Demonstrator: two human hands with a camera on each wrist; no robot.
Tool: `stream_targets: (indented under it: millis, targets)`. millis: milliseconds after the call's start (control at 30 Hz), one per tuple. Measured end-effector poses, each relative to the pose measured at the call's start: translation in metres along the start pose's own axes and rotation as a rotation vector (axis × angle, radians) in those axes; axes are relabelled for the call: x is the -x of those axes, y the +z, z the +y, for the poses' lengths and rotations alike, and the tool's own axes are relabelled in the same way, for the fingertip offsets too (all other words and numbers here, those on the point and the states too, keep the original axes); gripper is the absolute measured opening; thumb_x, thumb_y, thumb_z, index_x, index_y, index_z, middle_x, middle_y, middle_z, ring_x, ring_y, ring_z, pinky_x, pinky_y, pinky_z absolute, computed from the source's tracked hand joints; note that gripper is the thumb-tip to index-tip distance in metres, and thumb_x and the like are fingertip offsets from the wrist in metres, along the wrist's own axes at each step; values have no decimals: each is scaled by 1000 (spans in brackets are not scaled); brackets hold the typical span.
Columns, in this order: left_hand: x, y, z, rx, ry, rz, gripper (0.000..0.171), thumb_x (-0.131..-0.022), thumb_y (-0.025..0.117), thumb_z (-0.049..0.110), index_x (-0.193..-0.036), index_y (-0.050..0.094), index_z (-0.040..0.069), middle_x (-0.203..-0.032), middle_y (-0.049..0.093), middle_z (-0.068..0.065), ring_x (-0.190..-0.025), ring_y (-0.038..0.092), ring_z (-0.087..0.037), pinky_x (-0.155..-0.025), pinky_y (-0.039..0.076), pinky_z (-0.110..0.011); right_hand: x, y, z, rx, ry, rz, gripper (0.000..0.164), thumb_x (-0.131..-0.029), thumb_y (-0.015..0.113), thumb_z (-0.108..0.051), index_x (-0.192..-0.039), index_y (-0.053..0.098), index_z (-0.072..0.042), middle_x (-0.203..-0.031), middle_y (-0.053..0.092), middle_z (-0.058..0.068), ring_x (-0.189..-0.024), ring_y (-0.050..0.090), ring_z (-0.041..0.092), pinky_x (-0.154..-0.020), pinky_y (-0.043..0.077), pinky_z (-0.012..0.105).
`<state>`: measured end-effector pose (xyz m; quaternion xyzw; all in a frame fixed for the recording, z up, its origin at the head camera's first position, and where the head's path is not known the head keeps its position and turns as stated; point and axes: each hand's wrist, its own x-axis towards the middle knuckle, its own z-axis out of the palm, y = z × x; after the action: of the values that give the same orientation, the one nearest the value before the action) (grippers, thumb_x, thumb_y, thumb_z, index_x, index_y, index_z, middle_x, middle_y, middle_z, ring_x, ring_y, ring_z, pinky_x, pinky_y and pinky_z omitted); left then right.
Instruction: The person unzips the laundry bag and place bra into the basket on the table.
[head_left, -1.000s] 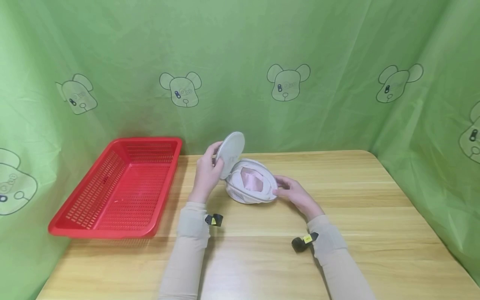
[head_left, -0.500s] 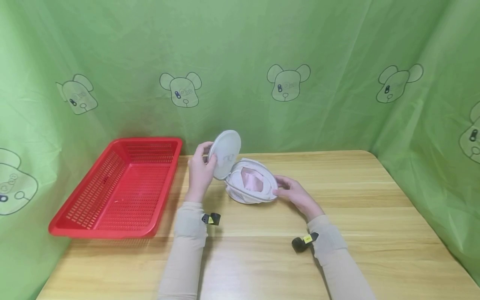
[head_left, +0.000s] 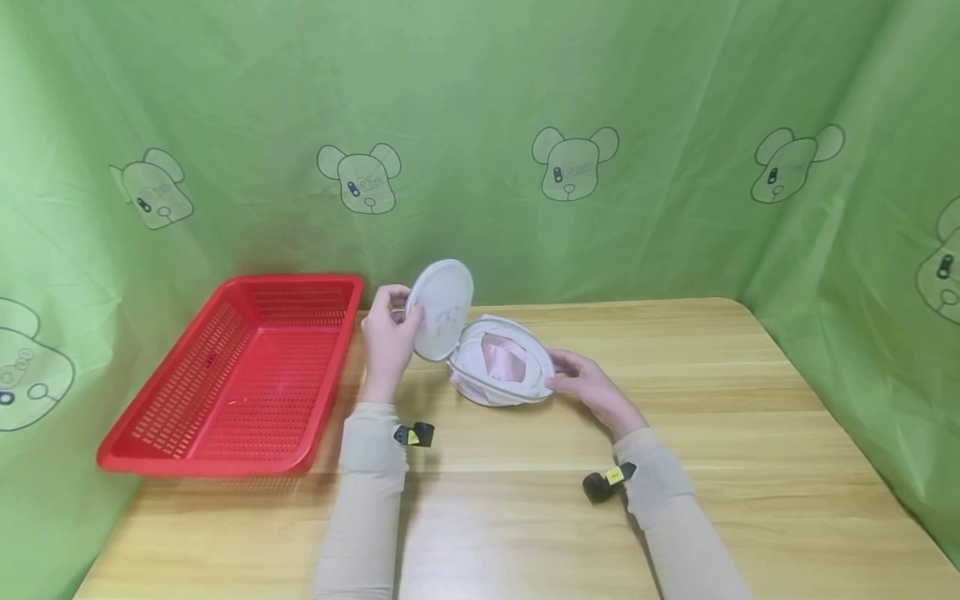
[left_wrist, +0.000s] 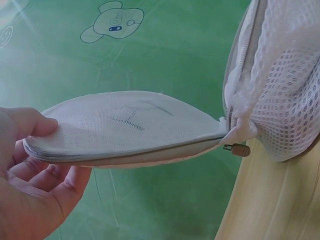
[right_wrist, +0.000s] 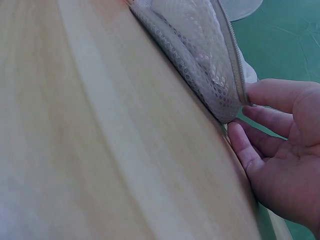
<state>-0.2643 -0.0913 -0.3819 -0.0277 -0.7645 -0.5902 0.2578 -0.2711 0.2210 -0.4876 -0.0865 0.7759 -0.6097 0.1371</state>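
Mesh bag [head_left: 483, 392]: zip pull [left_wrist: 240, 149] at four o'clock, left-wrist view only; white, lid [head_left: 442, 308] raised. My left hand [head_left: 388, 340] pinches the lid, my right hand [head_left: 595, 392] the rim [right_wrist: 238, 67].

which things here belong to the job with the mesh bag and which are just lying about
In the job:
white mesh bag, unzipped
its round lid, held up by the left hand
right hand, gripping the bag's rim
something pinkish inside the bag

Apparently just around:
red basket, untouched
table under the bag
green curtain behind
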Motion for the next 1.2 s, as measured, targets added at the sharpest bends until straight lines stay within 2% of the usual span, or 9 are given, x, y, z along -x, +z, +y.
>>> stream_targets:
  millis: [433,800,1200]
  targets:
    - [-4,-7,-1,18,0,25,26,-85,63,1,-110,61,-4,-103,68,-23,-90,67,-32,-84,58,-38,-1,0,1,7,-1,6,68,-86,68,-9,-146,37,0,-149,43,22,-131,45,38,-116,30,50]
    - [-4,-19,2,-19,-78,4,34,-87,62,3,-121,61,3,-107,66,-20,-90,67,-34,-85,57,-43,0,0,-1,8,12,2,70,-85,69,-10,-147,37,-2,-150,42,21,-132,44,36,-116,31,50]
    - [-4,-29,5,-128,-154,-25,45,-87,63,6,-132,58,8,-114,66,-19,-96,67,-34,-86,57,-45,2,0,-2,3,14,0,72,-84,69,-10,-147,36,-2,-150,41,21,-133,44,38,-117,29,52]
